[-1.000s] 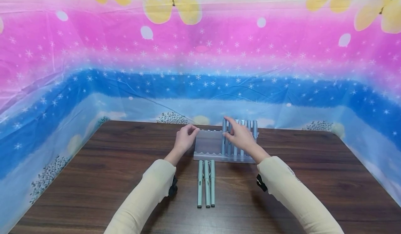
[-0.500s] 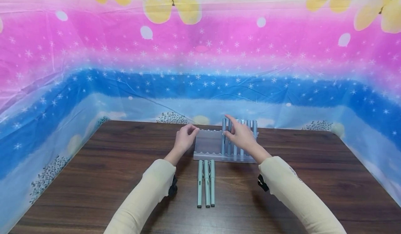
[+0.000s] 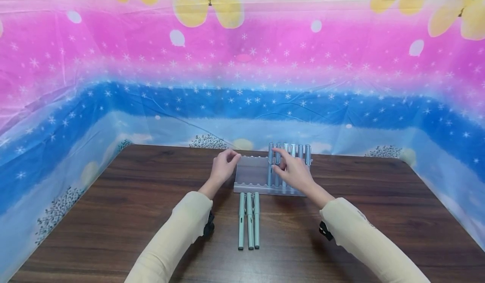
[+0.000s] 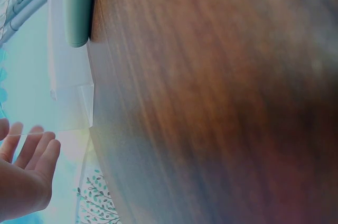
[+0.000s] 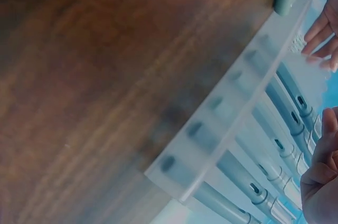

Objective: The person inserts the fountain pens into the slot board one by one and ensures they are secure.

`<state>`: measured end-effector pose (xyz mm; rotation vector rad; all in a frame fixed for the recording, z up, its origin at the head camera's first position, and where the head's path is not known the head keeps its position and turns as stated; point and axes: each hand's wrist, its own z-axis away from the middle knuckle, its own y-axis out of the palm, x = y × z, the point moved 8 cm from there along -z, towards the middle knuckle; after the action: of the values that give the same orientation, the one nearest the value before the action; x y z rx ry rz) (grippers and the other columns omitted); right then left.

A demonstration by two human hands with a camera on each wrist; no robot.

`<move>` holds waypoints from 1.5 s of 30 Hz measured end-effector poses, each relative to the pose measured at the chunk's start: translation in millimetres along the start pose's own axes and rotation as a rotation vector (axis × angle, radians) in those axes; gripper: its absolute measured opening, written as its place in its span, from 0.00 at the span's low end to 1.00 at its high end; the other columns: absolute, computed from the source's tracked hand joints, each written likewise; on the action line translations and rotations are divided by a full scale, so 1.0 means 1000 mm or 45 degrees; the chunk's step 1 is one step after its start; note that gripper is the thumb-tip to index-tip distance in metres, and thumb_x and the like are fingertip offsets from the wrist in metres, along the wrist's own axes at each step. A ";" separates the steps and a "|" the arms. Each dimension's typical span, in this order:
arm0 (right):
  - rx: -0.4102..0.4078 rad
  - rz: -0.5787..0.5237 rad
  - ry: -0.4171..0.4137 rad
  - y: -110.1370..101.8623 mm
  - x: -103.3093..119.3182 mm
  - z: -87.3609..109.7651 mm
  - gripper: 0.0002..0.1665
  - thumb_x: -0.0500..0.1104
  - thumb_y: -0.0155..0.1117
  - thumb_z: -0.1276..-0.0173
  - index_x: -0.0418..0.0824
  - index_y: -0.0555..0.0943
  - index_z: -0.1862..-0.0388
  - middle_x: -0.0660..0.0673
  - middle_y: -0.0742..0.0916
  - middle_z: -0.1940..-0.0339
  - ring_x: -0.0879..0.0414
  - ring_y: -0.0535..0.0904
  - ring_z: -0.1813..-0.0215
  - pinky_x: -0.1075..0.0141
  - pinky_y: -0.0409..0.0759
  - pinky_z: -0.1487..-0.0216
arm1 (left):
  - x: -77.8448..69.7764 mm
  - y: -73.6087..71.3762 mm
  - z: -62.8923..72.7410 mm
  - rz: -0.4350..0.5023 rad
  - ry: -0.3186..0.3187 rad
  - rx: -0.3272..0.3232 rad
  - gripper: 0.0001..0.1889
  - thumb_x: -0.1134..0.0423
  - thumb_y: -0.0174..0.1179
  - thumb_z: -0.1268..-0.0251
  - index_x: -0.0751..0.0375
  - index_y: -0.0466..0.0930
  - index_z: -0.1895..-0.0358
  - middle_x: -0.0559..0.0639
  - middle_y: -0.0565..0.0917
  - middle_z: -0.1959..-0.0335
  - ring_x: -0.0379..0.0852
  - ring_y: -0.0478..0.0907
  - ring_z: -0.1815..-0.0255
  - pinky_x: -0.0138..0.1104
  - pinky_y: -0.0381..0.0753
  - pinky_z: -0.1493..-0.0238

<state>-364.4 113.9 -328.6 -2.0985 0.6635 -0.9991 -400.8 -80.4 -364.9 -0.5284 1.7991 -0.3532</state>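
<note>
Pale cream long sleeves [image 3: 174,234], the right with a faint marking [image 3: 366,219], small black pieces [image 3: 326,231] beneath both.

Hazy, softly blurred wrist views

Racked pens [image 3: 293,149] partly hidden, sleeves [image 3: 170,236] cropped

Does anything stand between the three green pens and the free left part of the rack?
Only the front ledge of the rack is between; nothing else visible blocks the pens. The left hand grips the rack beside this path.
</note>
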 end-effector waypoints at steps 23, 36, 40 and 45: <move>0.143 -0.044 0.017 0.023 0.000 0.030 0.27 0.41 0.63 0.43 0.42 0.70 0.44 0.57 0.75 0.84 0.63 0.68 0.85 0.69 0.65 0.87 | -0.001 -0.001 0.000 -0.014 0.011 -0.010 0.10 0.59 0.53 0.38 0.63 0.78 0.63 0.54 0.80 0.59 0.49 0.74 0.55 0.40 0.69 0.52; 0.307 -0.110 -0.002 0.040 0.009 0.039 0.23 0.43 0.62 0.43 0.39 0.72 0.48 0.56 0.79 0.80 0.63 0.69 0.85 0.69 0.69 0.85 | -0.001 0.000 0.000 -0.016 0.017 -0.013 0.10 0.59 0.53 0.38 0.63 0.78 0.63 0.55 0.80 0.59 0.50 0.74 0.55 0.41 0.69 0.52; 0.346 -0.113 -0.016 0.043 0.014 0.040 0.22 0.44 0.62 0.42 0.38 0.73 0.49 0.56 0.79 0.80 0.64 0.70 0.84 0.69 0.70 0.83 | -0.001 -0.001 0.000 -0.013 0.018 -0.010 0.10 0.59 0.53 0.38 0.63 0.78 0.63 0.55 0.80 0.59 0.50 0.74 0.55 0.41 0.70 0.52; 0.414 -0.103 -0.006 0.051 0.017 0.040 0.21 0.46 0.62 0.42 0.40 0.74 0.51 0.57 0.78 0.79 0.64 0.71 0.82 0.69 0.71 0.81 | -0.001 -0.001 0.001 -0.003 0.012 -0.001 0.10 0.59 0.53 0.38 0.63 0.78 0.62 0.54 0.79 0.59 0.49 0.74 0.56 0.40 0.70 0.52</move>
<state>-329.8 86.2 -378.5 -1.8523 0.3859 -1.0683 -399.8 -80.4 -363.7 -0.5304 1.8077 -0.3570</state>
